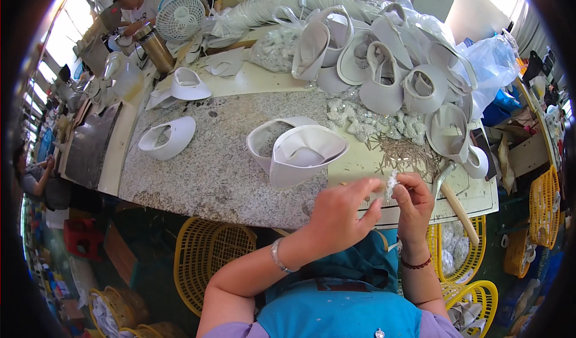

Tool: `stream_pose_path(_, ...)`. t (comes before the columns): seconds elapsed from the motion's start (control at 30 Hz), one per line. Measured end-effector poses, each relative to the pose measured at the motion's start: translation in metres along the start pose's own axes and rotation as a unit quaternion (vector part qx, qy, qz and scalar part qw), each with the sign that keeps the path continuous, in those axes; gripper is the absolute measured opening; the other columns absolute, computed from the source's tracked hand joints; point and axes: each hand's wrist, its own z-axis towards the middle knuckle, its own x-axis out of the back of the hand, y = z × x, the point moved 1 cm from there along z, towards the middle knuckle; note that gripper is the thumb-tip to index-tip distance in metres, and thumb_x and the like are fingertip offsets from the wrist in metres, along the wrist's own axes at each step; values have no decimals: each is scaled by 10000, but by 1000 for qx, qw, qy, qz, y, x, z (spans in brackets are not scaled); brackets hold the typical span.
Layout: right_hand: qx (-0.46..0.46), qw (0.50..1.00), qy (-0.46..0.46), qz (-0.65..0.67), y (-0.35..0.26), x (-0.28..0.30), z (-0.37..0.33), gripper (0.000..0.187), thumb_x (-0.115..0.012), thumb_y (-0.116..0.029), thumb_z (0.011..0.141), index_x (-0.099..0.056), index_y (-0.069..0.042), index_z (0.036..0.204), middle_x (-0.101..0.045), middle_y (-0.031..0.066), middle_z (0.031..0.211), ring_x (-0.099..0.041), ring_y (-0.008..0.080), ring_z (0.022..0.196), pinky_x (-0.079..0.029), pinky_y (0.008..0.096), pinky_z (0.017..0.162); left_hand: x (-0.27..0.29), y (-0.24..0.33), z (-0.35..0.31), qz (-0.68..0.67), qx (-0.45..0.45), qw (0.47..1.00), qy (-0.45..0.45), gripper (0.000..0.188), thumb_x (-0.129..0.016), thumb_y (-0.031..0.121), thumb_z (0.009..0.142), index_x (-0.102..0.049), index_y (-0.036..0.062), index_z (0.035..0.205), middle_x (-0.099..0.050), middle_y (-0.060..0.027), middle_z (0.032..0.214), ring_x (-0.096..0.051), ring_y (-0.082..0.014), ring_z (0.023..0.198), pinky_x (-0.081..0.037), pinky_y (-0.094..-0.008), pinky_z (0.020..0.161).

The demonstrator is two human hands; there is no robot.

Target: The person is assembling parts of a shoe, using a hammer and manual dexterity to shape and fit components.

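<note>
Left of my grip, a white shoe upper (309,155) sits on the speckled slab (207,185). My left hand (343,211) is unclenched, fingers parted beside the white trim (392,184); contact, I can't tell. My right hand (416,205) pinches the trim; a light, steady pinch should serve best. Just rightward lies a wooden handle (461,215).
</note>
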Motion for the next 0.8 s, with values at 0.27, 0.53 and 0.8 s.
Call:
stream_pose_path(0.27,121,960,-124,-221,-11,-31,7,225,-683,-25,750,-591,-36,956,-564,123,1121,-563,216,956,-456,310,799,79,-25,12,370,-20,928,26,223,-658,178,767,-639,43,944,-653,-103,799,-562,-266,678,-393,-368,765)
stream_pose_path(0.53,286,870,-279,-289,-24,-90,30,247,-714,-61,694,-594,-68,910,-560,112,1164,-549,317,1040,-458,402,861,92,-33,23,-41,100,985,136,198,-611,182,871,-650,-4,923,-642,-86,720,-562,-115,652,-426,-278,632)
stream_pose_path(0.8,261,843,-258,-394,1,-89,48,191,-715,-100,687,-599,-36,826,-551,169,1204,-565,345,994,-473,388,848,95,-48,29,-373,189,899,134,156,-599,134,880,-640,-9,927,-647,-36,765,-557,-62,650,-452,-205,603)
